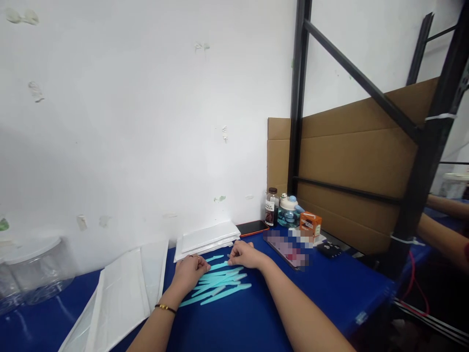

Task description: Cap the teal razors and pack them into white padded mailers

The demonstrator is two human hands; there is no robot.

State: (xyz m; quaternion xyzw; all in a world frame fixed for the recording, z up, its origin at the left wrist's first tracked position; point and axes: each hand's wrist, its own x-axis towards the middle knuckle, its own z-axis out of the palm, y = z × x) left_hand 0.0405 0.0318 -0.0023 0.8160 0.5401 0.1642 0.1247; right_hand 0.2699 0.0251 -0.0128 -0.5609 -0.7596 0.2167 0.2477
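Observation:
My left hand (190, 275) and my right hand (244, 255) face each other low over the table, fingertips pinched. Between them runs a slim turquoise eyebrow razor (219, 266), one end at each hand's fingers; its ends are partly hidden. Just below, several similar razors (220, 279) lie in a loose, crisscrossed pile, some with pale, translucent caps. One more turquoise razor (214, 257) lies behind, toward the wall. A black band with a gold bead circles my left wrist.
White padded envelopes (122, 288) lie left; a white stack (207, 237) sits by the wall. Clear tubs (34, 269) stand far left. Rightward are phones (252, 228), a dark bottle (271, 208), a blue jug (288, 215) and an orange box (309, 225). Another person's arms (445, 234) show far right.

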